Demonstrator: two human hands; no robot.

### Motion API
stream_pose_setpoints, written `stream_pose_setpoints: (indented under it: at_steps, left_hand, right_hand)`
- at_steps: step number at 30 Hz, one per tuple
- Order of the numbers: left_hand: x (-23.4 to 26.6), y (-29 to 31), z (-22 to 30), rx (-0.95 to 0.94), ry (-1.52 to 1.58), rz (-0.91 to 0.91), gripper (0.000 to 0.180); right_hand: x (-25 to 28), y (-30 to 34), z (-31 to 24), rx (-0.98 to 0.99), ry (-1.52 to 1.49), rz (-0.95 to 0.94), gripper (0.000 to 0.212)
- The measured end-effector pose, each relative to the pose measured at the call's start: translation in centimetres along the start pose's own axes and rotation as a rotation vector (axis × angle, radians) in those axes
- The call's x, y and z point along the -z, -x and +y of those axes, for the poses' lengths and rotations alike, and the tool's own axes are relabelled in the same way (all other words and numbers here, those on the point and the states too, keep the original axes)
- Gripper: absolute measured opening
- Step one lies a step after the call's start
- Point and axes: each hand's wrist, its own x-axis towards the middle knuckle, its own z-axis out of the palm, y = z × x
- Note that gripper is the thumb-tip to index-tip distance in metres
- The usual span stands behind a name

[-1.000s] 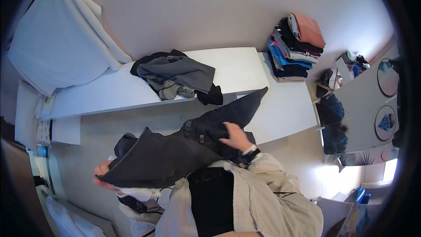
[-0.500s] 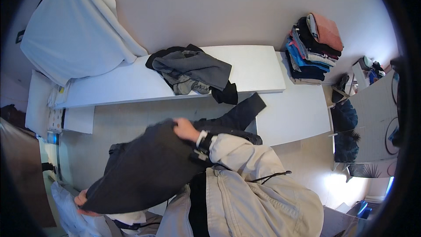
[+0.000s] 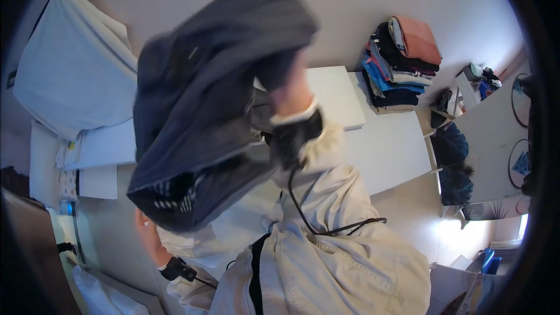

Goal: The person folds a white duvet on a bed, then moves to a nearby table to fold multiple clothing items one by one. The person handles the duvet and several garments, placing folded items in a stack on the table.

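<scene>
A dark grey garment (image 3: 204,93) hangs raised in front of me, smeared by motion, with a bit of black-and-white patterned cloth showing at its lower opening. My right hand (image 3: 296,87) is closed on its right side; the fingers are blurred and partly behind the cloth. At the lower left corner, my left hand (image 3: 150,238) holds the hem, its fingertips hidden by the fabric. Behind the garment a grey piece of clothing (image 3: 262,114) shows on the white bench, mostly covered from view.
A tall stack of folded clothes (image 3: 402,70) stands on the right white surface (image 3: 391,151). The white bench top (image 3: 335,96) runs along the wall. At the left hangs a white sheet (image 3: 76,64). A mirror-like panel (image 3: 490,157) is at the far right.
Both hands have lifted the dark garment from low near my lap to high in front of me. My right hand has moved up and rightward, my left hand up a little. The view has shifted slightly.
</scene>
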Motion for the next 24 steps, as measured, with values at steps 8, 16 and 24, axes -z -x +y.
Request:
stream_pose_setpoints:
  at_steps: [8, 16, 24]
  left_hand:
    - [-12.3, -4.8, 3.4, 0.175, 0.081, -0.302, 0.028]
    - [-22.8, -11.5, 4.0, 0.177, 0.11, -0.583, 0.026]
    - [-27.8, -12.0, 4.9, 0.252, 0.13, -0.753, 0.021]
  right_hand:
    - [21.9, -10.0, -13.3, -0.208, 0.187, 0.155, 0.046]
    - [43.4, 13.3, -22.1, -0.472, 0.958, 1.141, 0.028]
    - [32.1, 8.7, -13.2, -0.056, 2.042, 0.294, 0.05]
